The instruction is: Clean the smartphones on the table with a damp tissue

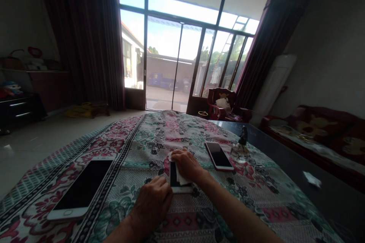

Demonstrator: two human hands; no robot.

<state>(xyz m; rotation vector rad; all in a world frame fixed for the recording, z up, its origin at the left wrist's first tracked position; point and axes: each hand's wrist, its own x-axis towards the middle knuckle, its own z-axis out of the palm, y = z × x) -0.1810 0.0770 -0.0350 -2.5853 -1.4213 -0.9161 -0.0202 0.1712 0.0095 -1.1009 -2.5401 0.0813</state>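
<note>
A white-framed smartphone (182, 189) with a dark screen lies flat on the patterned cloth in front of me. My right hand (186, 164) grips a folded white tissue (180, 178) and presses it onto that screen, covering much of it. At the phone's lower left edge, my left hand (154, 199) is closed with bent fingers against its side; the fingertips are partly hidden. A larger white phone (84, 184) lies face up to the left. Another phone (219, 155), white-fronted with a reddish edge, rests to the right of my right hand.
The floral tablecloth (137, 167) has slight wrinkles. Beyond the right phone stands a small clear object with a black top (242, 136). A crumpled white wrapper or tissue (311, 179) lies on the dark glossy surface (291, 167) at right. A wooden chair (222, 102) stands near the glass doors.
</note>
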